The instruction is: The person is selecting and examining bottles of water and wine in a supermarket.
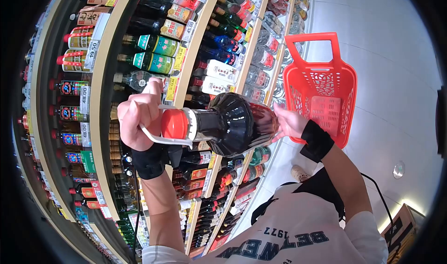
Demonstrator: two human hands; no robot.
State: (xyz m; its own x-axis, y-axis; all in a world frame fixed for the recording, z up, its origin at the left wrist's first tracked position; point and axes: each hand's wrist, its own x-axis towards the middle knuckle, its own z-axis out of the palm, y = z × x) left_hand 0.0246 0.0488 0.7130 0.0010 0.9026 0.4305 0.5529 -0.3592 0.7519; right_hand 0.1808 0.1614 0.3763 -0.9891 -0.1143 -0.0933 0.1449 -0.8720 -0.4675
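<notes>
I hold a large dark bottle (pixel 233 124) lying sideways in front of me, its red cap (pixel 174 124) pointing left. My left hand (pixel 136 117) is closed around the white carry handle beside the cap. On the other side, my right hand (pixel 289 124) presses against the bottle's base. Both wrists wear black bands. The bottle's front label is not visible.
Curved store shelves (pixel 100 101) packed with bottles and price tags fill the left and centre. A red plastic shopping basket (pixel 321 68) stands on the pale floor at the upper right. A cardboard box (pixel 400 226) sits at the lower right. My white printed shirt is below.
</notes>
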